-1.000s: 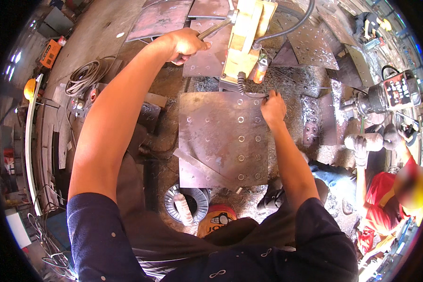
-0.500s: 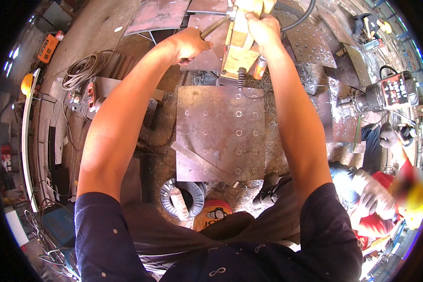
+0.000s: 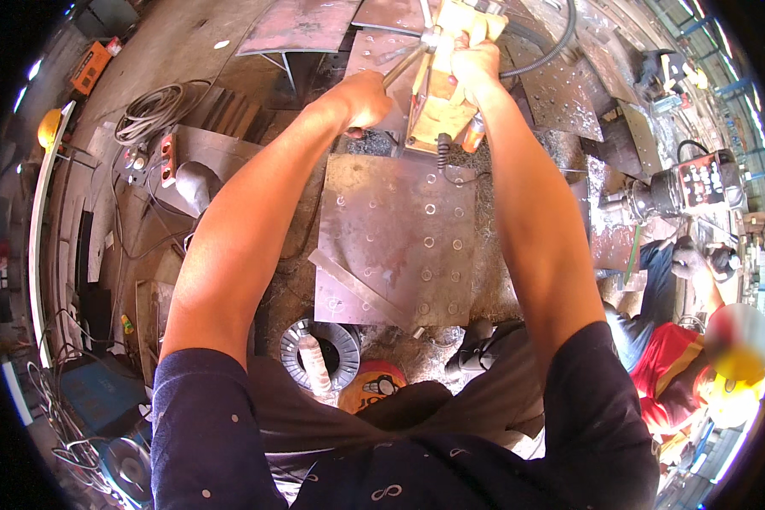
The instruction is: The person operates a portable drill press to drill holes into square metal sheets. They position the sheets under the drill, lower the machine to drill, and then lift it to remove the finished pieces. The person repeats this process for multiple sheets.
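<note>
At the far end of my reach stands a yellow drilling machine (image 3: 440,108) with a coiled black cable at its near end. My left hand (image 3: 364,100) is closed round a metal lever (image 3: 404,68) that slants up to the machine's hub. On the machine's upper right side, my right hand (image 3: 476,64) is wrapped round a part that the fingers mostly hide. An orange-labelled bottle (image 3: 473,136) is beside the machine. Nearer to me lies a steel plate (image 3: 391,212) marked with several chalk-like circles, and a flat metal strip (image 3: 359,285) rests aslant across it.
A wire spool (image 3: 348,347) with a bottle (image 3: 313,361) on it and an orange bucket (image 3: 371,384) stand by my legs. Left are a power strip (image 3: 168,160) and coiled cable (image 3: 153,115). Right are a black machine (image 3: 684,187) and a co-worker in red (image 3: 667,361).
The lever and my left hand have shifted slightly right and down. The machine appears a little more tilted. A grey rounded thing now shows beside my left forearm. The co-worker's posture has changed.
</note>
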A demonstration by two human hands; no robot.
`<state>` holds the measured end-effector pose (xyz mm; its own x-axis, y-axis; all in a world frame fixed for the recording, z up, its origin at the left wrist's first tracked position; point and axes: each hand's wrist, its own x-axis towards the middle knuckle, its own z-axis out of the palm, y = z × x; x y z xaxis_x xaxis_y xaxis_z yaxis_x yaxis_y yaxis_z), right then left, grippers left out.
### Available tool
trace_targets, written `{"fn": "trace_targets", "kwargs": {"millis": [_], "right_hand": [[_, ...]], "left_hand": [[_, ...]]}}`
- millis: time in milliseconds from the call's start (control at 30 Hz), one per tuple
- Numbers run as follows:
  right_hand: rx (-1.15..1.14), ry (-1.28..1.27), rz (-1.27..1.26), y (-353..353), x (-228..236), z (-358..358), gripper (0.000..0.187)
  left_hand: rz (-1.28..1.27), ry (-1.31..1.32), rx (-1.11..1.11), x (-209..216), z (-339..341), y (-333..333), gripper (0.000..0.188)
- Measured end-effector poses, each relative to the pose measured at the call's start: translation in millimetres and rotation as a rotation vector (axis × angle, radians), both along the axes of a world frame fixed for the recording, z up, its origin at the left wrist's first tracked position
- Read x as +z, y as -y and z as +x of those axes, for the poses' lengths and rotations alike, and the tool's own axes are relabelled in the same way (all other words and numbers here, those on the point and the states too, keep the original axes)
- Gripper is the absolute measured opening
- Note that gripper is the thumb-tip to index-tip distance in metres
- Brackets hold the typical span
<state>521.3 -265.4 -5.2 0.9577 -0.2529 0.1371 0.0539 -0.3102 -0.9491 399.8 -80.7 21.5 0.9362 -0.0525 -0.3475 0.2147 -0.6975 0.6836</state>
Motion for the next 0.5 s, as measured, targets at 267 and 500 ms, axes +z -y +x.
{"fn": "trace_targets", "kwargs": {"millis": [267,500], "right_hand": [[0.001,-0.042,0.006,12,-1,-38,0.036],[-0.005,-0.009,0.043,2,6,-86,0.034]], "left_hand": [[0.136,0.176,-0.041,-21,-33,-1,0.035],[0.206,0.140,-0.022,-18,-76,5,0.037]]}}
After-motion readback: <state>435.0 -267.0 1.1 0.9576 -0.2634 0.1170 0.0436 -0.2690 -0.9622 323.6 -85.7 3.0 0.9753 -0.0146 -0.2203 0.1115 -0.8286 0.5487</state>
